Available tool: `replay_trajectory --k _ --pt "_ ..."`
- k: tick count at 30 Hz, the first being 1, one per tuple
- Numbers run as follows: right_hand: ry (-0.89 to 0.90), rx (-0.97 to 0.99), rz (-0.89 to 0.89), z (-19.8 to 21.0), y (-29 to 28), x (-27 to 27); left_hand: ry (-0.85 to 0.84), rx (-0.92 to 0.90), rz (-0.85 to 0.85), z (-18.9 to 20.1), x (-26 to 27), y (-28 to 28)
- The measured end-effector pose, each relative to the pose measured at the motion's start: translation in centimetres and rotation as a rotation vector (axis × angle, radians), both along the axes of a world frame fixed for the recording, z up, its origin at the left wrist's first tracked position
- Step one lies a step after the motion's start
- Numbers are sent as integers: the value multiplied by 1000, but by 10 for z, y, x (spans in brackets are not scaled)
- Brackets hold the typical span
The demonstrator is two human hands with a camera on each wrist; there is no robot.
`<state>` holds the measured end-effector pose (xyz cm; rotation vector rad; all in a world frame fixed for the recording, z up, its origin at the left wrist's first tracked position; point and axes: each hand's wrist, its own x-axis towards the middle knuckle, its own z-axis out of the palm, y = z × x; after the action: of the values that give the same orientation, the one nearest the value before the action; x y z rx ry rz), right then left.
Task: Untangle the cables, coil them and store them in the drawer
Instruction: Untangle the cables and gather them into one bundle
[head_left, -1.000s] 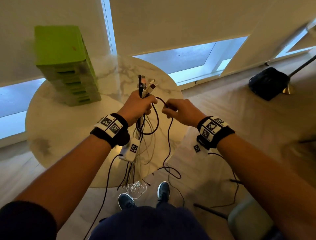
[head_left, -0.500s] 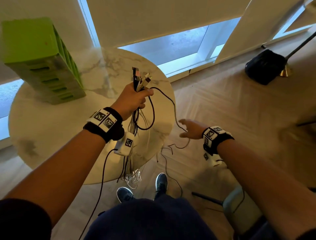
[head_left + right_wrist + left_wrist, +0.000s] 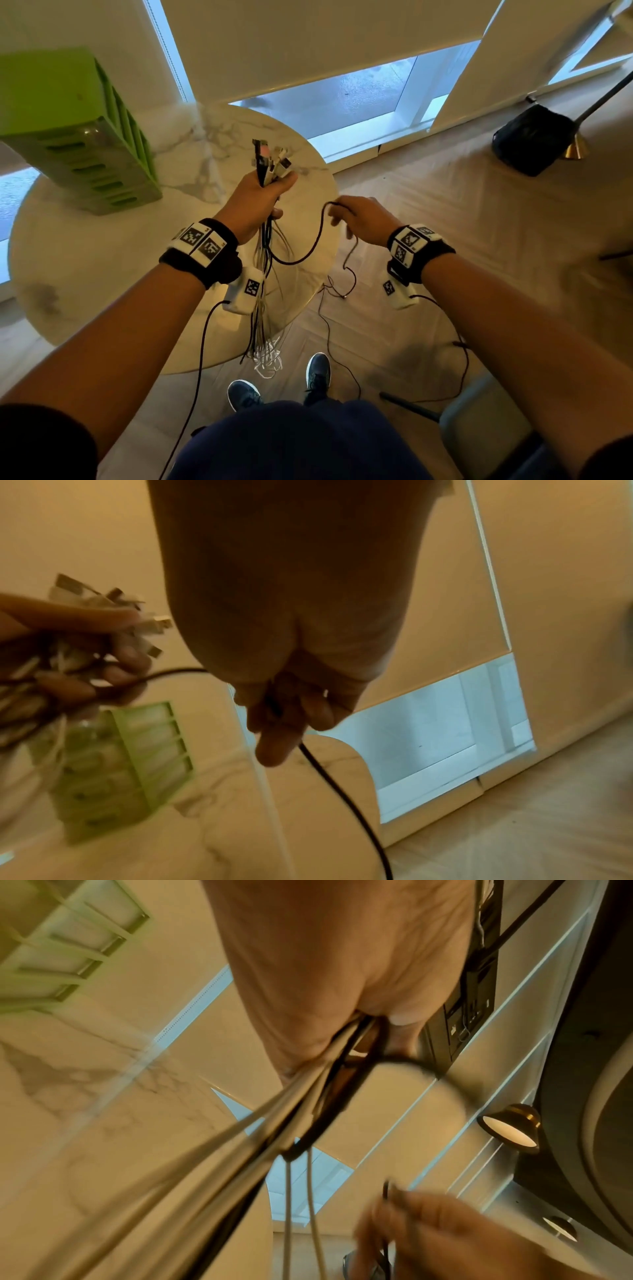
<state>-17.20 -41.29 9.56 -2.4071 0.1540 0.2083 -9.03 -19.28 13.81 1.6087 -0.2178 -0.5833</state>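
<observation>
My left hand [image 3: 265,197] grips a bundle of black and white cables [image 3: 263,274] just below their plugs [image 3: 272,161], which stick up above the fist. The rest of the bundle hangs down past the table edge to a tangle near the floor. One black cable [image 3: 313,241] loops out of the bundle to my right hand [image 3: 339,214], which pinches it; its tail drops to the floor. In the right wrist view the right hand's fingers [image 3: 277,739] curl round the black cable [image 3: 342,794]. The green drawer unit [image 3: 78,137] stands shut at the table's far left.
The round marble table [image 3: 85,267] is under my left arm. My shoes [image 3: 318,368] are on the wooden floor below. A black bag [image 3: 531,140] and a lamp pole sit at the far right. A chair [image 3: 479,431] is at the lower right.
Half a second ago my right hand was low and out to the right with fingers spread; it has come back up beside the left hand and pinches the black cable.
</observation>
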Motion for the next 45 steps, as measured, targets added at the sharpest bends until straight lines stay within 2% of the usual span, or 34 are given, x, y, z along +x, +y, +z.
replay_trajectory --k 2,4,6,10,14,17,21,26,29,32,34,36,38,39,40,42,45 --pt "249 -147 30 -11 -17 -8 3 -14 47 4 4 1" --pt "475 -326 142 -20 -27 -17 -18 -19 78 7 4 -1" --pt "554 -382 270 -22 -26 -22 -34 -21 90 9 3 -5" --pt "513 -92 426 -7 1 -17 -34 -22 88 8 0 -14" --pt "467 111 469 8 31 -6 -64 13 76 7 1 -19" --pt "332 59 494 7 48 1 -90 6 81 7 4 -17" --pt "90 96 325 7 69 9 -88 -14 94 7 8 -14" --pt "50 119 260 4 66 19 -66 -53 129 6 18 4" --pt "46 107 133 4 45 24 -42 -73 183 6 22 16" --pt "150 -33 92 7 25 32 -26 -108 274 4 25 24" --pt "398 -222 167 3 16 32 -2 -145 314 6 29 28" --pt "695 -519 274 -7 8 28 10 -174 324 9 33 31" --pt "861 -777 345 -12 6 25 5 -196 311 11 35 33" --pt "883 -821 331 -10 8 27 2 -202 301 12 36 33" --pt "865 -785 280 -7 11 31 0 -207 289 13 36 32" --pt "741 -544 209 7 25 42 -1 -205 255 16 35 31" --pt "450 -71 318 39 63 52 -15 -200 161 20 31 25"
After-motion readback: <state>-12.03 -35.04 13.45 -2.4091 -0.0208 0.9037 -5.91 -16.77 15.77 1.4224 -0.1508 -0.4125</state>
